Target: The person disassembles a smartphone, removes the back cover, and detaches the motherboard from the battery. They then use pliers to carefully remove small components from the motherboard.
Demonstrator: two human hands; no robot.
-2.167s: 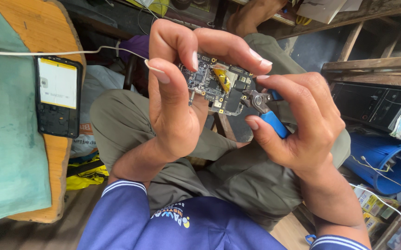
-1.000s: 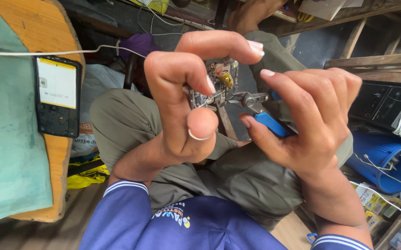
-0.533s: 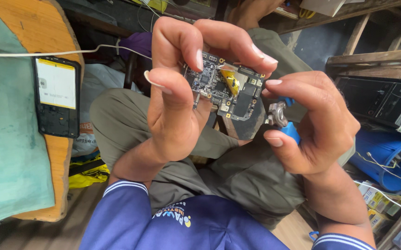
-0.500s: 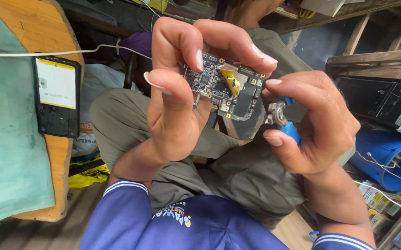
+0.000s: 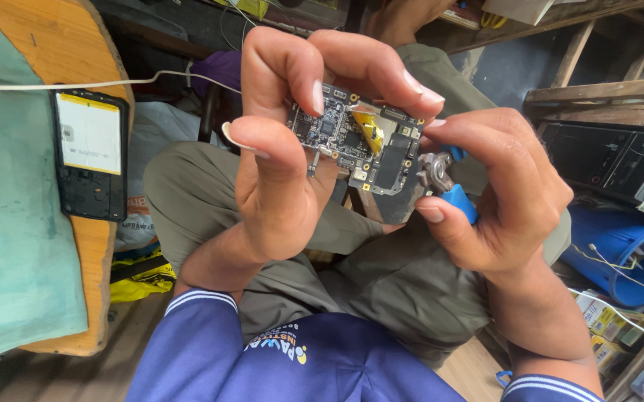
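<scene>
Small dark circuit board (image 5: 355, 141) with yellow tape patch, held tilted at upper centre; blue-handled pliers (image 5: 448, 186) touching its right edge.

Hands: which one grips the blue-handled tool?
The right hand; it pinches the blue-handled pliers at the circuit board's edge. The left hand holds only that board.

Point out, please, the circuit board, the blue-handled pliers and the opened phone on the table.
circuit board (image 5: 351, 141), head view, on its dark middle.
blue-handled pliers (image 5: 459, 202), head view, on the blue grip.
opened phone (image 5: 89, 156), head view, on its pale battery.
</scene>
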